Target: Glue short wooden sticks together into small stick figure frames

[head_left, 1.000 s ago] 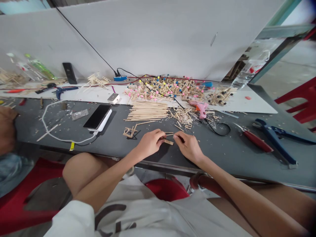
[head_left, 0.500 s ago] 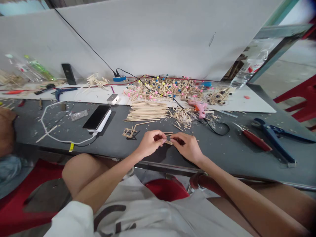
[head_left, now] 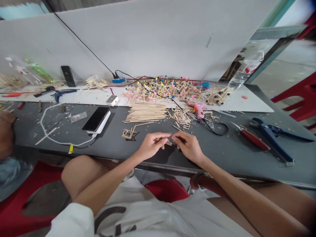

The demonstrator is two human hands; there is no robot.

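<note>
Close above the grey table's front edge, my left hand (head_left: 153, 144) is closed on short wooden sticks (head_left: 169, 143), whose pale ends poke out past the thumb. Its forefinger stretches toward my right hand (head_left: 188, 144). The right thumb and fingertips are pinched together almost against the left fingertips; whatever they hold is too small to make out. Left of my hands lies a small frame of glued sticks (head_left: 128, 133). Beyond them are a row of long thin sticks (head_left: 146, 112) and a heap of short stick pieces (head_left: 183, 117).
A pink glue gun (head_left: 199, 108) with a black cord lies behind my right hand. Farther right are a red-handled knife (head_left: 254, 139) and blue cutters (head_left: 274, 141). A phone (head_left: 96, 119) rests at left. Sticks with coloured balls (head_left: 168, 88) cover the white board. Another person's arm (head_left: 6, 133) shows far left.
My left forefinger has straightened toward the right hand, and the left grip has shifted around the sticks. The right fingertips have moved slightly away from the sticks' ends.
</note>
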